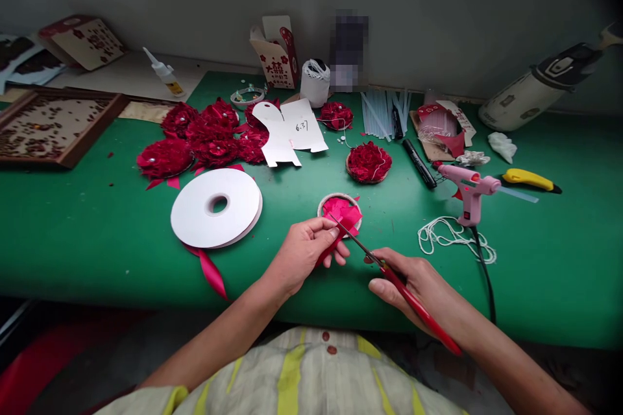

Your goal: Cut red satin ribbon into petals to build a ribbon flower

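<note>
Two hands over green table; left hand grip pinching red ribbon, right hand grip closed round red scissors

Matt green table cover, perhaps felt; glossy satin ribbon.

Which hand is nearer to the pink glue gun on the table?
Right. The right hand, holding red scissors, lies below-left of the glue gun; the left hand is farther left.
</note>
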